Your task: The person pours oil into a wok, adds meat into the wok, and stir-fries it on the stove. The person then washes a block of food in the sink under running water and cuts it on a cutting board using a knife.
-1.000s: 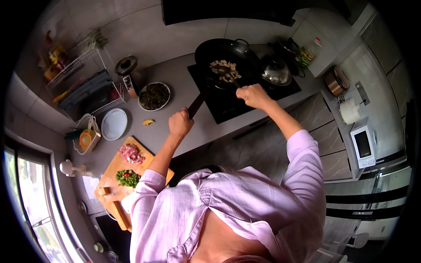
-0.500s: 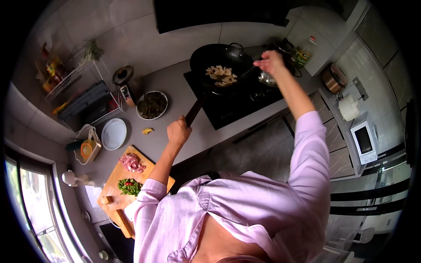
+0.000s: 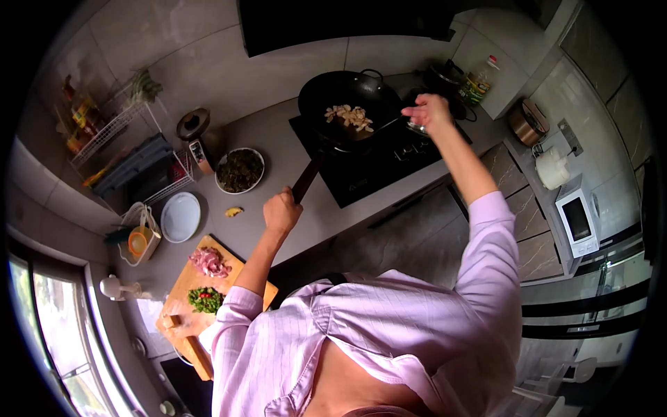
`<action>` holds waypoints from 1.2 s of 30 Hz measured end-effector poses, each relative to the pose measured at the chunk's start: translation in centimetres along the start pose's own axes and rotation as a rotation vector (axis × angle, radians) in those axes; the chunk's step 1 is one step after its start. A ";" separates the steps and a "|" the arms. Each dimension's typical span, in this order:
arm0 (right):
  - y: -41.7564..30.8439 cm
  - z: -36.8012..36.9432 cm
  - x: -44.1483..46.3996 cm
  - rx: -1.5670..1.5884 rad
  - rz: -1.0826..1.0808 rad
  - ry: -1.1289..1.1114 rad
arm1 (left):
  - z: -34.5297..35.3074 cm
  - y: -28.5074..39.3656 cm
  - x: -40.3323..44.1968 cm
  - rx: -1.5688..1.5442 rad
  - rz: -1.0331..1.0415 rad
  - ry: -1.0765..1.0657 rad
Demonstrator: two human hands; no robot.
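My left hand (image 3: 281,210) is wrapped round the long dark handle of a black wok (image 3: 314,97) on the cooktop. Pale sliced pieces of food (image 3: 349,117) lie in the bottom of the wok. Over the wok's right side, my right hand (image 3: 429,115) is closed on a thin-handled cooking utensil (image 3: 390,125). Its shaft slants down to the left into the wok, and its head is hard to make out. Near my left forearm, a wooden cutting board (image 3: 236,267) carries sliced raw meat (image 3: 210,262) and chopped green and red peppers (image 3: 206,299).
A bowl of dark greens (image 3: 240,170) and a white plate (image 3: 180,217) stand on the counter left of the black cooktop (image 3: 351,187). An oil bottle (image 3: 478,82) and a lidded pot (image 3: 445,73) stand behind my right hand. A wire rack (image 3: 114,132) is at far left.
My right hand has come down and nearer, bringing the utensil's shaft lower across the wok. The food pieces have shifted a little. My left hand keeps its grip on the handle.
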State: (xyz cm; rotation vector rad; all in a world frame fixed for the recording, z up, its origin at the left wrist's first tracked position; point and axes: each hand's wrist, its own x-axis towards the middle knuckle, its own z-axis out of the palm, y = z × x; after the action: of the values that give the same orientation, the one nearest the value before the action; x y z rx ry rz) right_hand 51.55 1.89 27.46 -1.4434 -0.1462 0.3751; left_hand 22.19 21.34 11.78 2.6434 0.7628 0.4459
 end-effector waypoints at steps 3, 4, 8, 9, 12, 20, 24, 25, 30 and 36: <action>6.0 2.6 1.4 0.255 -0.016 0.100 | -0.1 0.3 0.0 0.006 0.003 -0.006; 7.1 3.4 1.4 0.333 -0.045 0.130 | -0.3 0.3 0.0 0.007 -0.006 -0.020; 5.8 2.2 2.6 0.350 -0.026 0.069 | -0.5 0.2 -0.1 0.008 0.033 -0.021; 4.4 1.5 1.7 0.212 -0.077 0.050 | -0.4 0.2 -0.1 0.018 0.024 -0.023; -1.7 -0.2 -1.0 -0.154 -0.147 -0.024 | 0.0 0.1 0.0 0.011 0.001 -0.007; 5.0 0.2 2.2 0.057 -0.093 -0.073 | -0.2 0.3 -0.1 0.011 -0.003 -0.008; 5.3 -0.7 0.9 -0.095 -0.206 -0.319 | -0.4 0.3 0.0 0.020 -0.006 -0.017; 4.3 -1.7 0.9 -0.141 -0.221 -0.336 | -0.4 0.3 -0.1 0.019 -0.003 -0.022; 0.0 -5.1 2.5 -0.201 -0.170 -0.159 | 0.0 0.2 0.0 0.008 -0.025 -0.022; 3.6 -3.2 8.0 -0.070 -0.106 -0.284 | -0.5 0.5 -0.1 0.000 -0.025 -0.011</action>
State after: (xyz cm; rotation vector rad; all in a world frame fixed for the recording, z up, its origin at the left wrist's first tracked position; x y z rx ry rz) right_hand 59.44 1.87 22.47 -1.4393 -0.4672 0.4899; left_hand 22.17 21.00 12.39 2.6312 0.7909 0.4246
